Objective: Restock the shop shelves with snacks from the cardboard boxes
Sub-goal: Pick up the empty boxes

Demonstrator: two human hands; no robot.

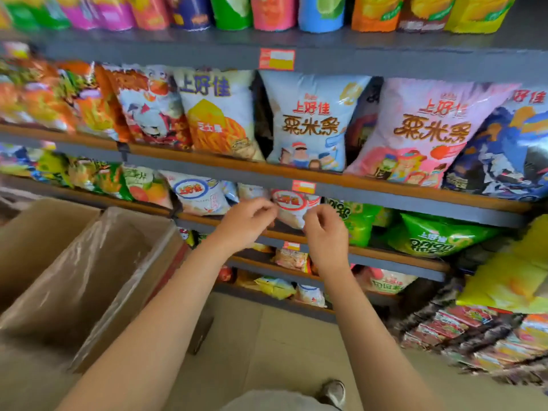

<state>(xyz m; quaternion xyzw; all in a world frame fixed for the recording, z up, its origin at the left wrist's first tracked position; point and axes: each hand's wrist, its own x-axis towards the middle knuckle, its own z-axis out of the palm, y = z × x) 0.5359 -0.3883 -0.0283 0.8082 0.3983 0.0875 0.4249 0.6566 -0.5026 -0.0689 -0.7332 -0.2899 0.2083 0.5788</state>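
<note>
While both hands pinch a snack bag (292,210), its lower half hidden, label blurred

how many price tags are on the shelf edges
3. One price tag on the top rail, one on the rail just above the hands, one on the rail below them, between the wrists. Others may be hidden or blurred.

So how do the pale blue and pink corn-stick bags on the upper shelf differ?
The blue bag stands upright; the pink bag leans left. The pink bag looks bigger. The blue bag shows a yellow emblem at its top corner; the pink bag shows none. Both carry the same brown lettering.
</note>
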